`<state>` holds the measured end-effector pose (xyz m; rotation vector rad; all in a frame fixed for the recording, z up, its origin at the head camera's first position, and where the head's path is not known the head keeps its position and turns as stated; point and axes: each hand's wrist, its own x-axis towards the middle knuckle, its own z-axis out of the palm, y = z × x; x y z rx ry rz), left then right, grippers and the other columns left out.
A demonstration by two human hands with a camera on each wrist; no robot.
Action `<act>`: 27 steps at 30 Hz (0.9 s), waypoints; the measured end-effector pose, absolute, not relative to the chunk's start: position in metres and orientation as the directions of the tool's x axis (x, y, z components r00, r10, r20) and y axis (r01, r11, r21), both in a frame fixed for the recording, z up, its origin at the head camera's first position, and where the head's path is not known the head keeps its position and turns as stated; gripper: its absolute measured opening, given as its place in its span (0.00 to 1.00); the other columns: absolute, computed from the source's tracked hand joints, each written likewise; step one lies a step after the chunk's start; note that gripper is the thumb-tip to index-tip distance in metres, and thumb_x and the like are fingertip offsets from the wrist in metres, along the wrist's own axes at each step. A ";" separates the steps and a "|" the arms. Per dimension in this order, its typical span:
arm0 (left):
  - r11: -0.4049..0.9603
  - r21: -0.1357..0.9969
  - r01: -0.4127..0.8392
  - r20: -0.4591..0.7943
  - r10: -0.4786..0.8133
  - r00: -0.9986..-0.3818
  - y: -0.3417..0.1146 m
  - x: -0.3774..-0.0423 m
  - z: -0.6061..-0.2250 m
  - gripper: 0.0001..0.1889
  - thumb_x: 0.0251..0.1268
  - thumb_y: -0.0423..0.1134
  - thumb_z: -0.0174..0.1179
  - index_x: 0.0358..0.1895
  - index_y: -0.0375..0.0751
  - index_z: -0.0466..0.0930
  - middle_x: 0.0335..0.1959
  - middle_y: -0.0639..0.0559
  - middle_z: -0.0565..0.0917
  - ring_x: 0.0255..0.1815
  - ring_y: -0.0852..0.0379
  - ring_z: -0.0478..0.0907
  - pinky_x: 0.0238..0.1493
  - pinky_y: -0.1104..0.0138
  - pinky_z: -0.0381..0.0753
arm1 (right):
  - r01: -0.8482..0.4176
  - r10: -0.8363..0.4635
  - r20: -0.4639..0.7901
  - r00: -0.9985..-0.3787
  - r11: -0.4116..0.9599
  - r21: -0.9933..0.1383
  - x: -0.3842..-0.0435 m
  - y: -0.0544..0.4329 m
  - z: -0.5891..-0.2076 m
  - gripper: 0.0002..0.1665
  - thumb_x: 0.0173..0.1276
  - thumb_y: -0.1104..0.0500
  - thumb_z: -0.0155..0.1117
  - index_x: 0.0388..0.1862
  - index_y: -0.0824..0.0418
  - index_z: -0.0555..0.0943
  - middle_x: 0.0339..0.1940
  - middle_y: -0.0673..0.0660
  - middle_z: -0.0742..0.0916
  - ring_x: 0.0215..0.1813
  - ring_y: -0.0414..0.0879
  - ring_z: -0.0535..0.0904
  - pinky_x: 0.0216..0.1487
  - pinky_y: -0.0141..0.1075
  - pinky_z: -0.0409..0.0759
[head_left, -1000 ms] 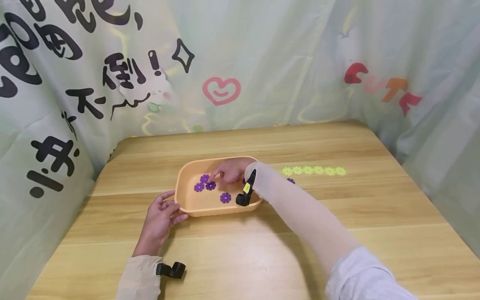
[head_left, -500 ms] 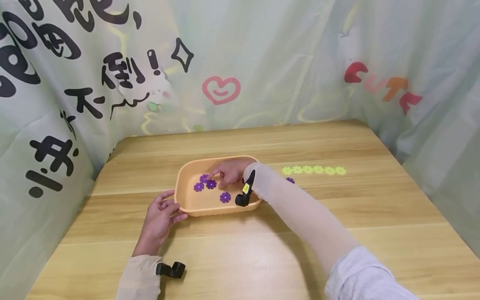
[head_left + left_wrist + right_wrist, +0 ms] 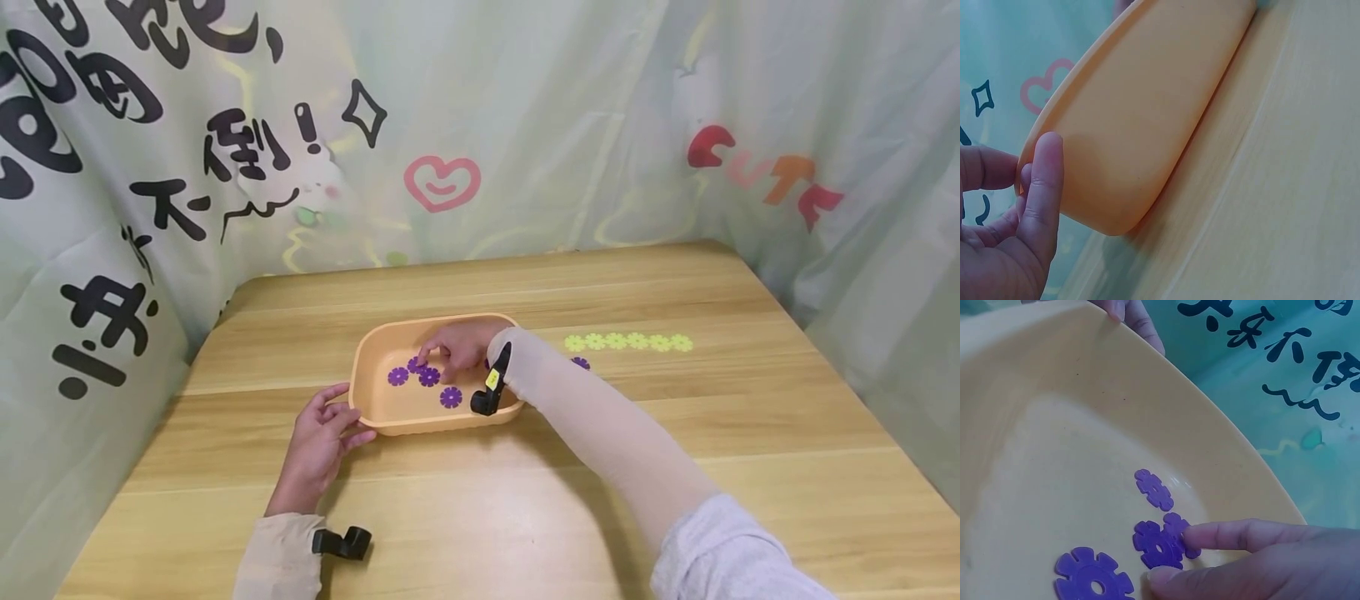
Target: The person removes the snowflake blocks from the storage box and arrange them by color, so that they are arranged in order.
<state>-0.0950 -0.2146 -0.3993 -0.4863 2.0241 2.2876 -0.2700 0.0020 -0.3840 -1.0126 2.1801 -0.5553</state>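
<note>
An orange plastic tray (image 3: 390,408) stands on the table with several purple snowflake building discs inside. My left hand (image 3: 318,442) grips its left end, thumb (image 3: 1046,181) on the outer wall and fingers at the rim. My right hand (image 3: 459,343) reaches into the tray. There the straight index finger (image 3: 1229,536) touches one purple disc (image 3: 1174,526), which overlaps another disc (image 3: 1152,540), and the thumb tip lies at that one's lower edge. Near them lie one disc (image 3: 1154,489) above and one larger-looking disc (image 3: 1093,578) below. The right wrist hides part of the tray.
A row of yellow-green snowflake discs (image 3: 628,342) lies on the wooden table (image 3: 480,508), right of the tray. One purple disc (image 3: 581,363) shows beside the right forearm. A printed curtain (image 3: 540,125) hangs behind the table.
Two overlapping purple discs have slid slightly right and toward me under my right hand's fingers. My left hand and the tray stay in place.
</note>
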 end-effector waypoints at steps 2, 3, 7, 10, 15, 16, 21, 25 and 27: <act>-0.140 0.959 -0.248 -0.269 -0.168 -0.948 -0.215 -0.094 -0.400 0.26 0.69 0.21 0.47 0.69 0.34 0.57 0.41 0.44 0.70 0.35 0.55 0.79 0.41 0.62 0.89 | -0.507 -0.790 -0.389 -0.474 0.606 -0.614 -0.269 0.001 -0.385 0.32 0.61 0.62 0.71 0.65 0.48 0.76 0.31 0.53 0.77 0.26 0.39 0.71 0.25 0.27 0.72; -0.139 0.958 -0.251 -0.272 -0.168 -0.947 -0.216 -0.094 -0.400 0.26 0.69 0.22 0.47 0.69 0.34 0.57 0.41 0.44 0.69 0.35 0.55 0.79 0.41 0.62 0.89 | -0.495 -0.791 -0.392 -0.469 0.603 -0.625 -0.269 0.001 -0.386 0.33 0.61 0.62 0.71 0.65 0.49 0.75 0.30 0.53 0.77 0.25 0.39 0.71 0.23 0.27 0.72; -0.142 0.958 -0.250 -0.272 -0.165 -0.948 -0.216 -0.093 -0.400 0.26 0.70 0.22 0.48 0.69 0.35 0.57 0.40 0.45 0.70 0.34 0.57 0.78 0.41 0.63 0.89 | -0.510 -0.801 -0.380 -0.463 0.591 -0.625 -0.269 0.000 -0.387 0.34 0.61 0.64 0.70 0.67 0.51 0.74 0.27 0.52 0.76 0.24 0.39 0.71 0.23 0.26 0.71; -0.148 0.959 -0.240 -0.262 -0.159 -0.952 -0.216 -0.095 -0.400 0.26 0.70 0.23 0.48 0.69 0.35 0.57 0.40 0.45 0.70 0.34 0.57 0.77 0.41 0.63 0.89 | -0.560 -0.805 -0.356 -0.474 0.588 -0.584 -0.270 0.001 -0.386 0.32 0.61 0.63 0.70 0.65 0.50 0.76 0.27 0.51 0.76 0.28 0.39 0.72 0.28 0.27 0.73; -0.148 0.960 -0.238 -0.261 -0.161 -0.952 -0.215 -0.097 -0.399 0.26 0.70 0.22 0.48 0.69 0.36 0.57 0.41 0.45 0.70 0.34 0.57 0.77 0.41 0.63 0.89 | -0.576 -0.809 -0.357 -0.466 0.584 -0.572 -0.272 0.003 -0.383 0.27 0.61 0.63 0.70 0.59 0.48 0.80 0.25 0.50 0.76 0.27 0.39 0.72 0.29 0.27 0.73; -0.149 0.960 -0.237 -0.260 -0.162 -0.952 -0.215 -0.097 -0.399 0.25 0.70 0.22 0.48 0.68 0.36 0.57 0.41 0.45 0.70 0.34 0.57 0.77 0.41 0.63 0.89 | -0.573 -0.811 -0.357 -0.463 0.581 -0.578 -0.272 0.003 -0.383 0.26 0.61 0.63 0.70 0.58 0.48 0.80 0.23 0.50 0.76 0.27 0.39 0.72 0.28 0.27 0.73; -0.150 0.960 -0.234 -0.258 -0.164 -0.952 -0.215 -0.097 -0.399 0.25 0.70 0.22 0.48 0.68 0.36 0.58 0.40 0.45 0.70 0.33 0.57 0.77 0.41 0.63 0.89 | -0.542 -0.822 -0.358 -0.443 0.564 -0.623 -0.271 0.004 -0.383 0.20 0.61 0.66 0.70 0.52 0.52 0.83 0.24 0.50 0.77 0.26 0.39 0.72 0.27 0.26 0.71; -0.143 0.960 -0.242 -0.264 -0.163 -0.951 -0.215 -0.097 -0.399 0.25 0.70 0.22 0.48 0.69 0.35 0.57 0.40 0.46 0.71 0.34 0.57 0.77 0.41 0.63 0.89 | -0.514 -0.821 -0.370 -0.436 0.564 -0.647 -0.270 0.004 -0.384 0.19 0.60 0.66 0.71 0.50 0.53 0.84 0.25 0.50 0.78 0.27 0.39 0.72 0.27 0.26 0.71; -0.141 0.960 -0.243 -0.265 -0.161 -0.951 -0.215 -0.096 -0.400 0.26 0.70 0.22 0.47 0.69 0.35 0.57 0.40 0.46 0.71 0.34 0.57 0.77 0.41 0.63 0.89 | -0.510 -0.820 -0.369 -0.437 0.564 -0.649 -0.270 0.004 -0.385 0.20 0.60 0.66 0.71 0.52 0.53 0.84 0.25 0.50 0.78 0.27 0.39 0.71 0.27 0.26 0.71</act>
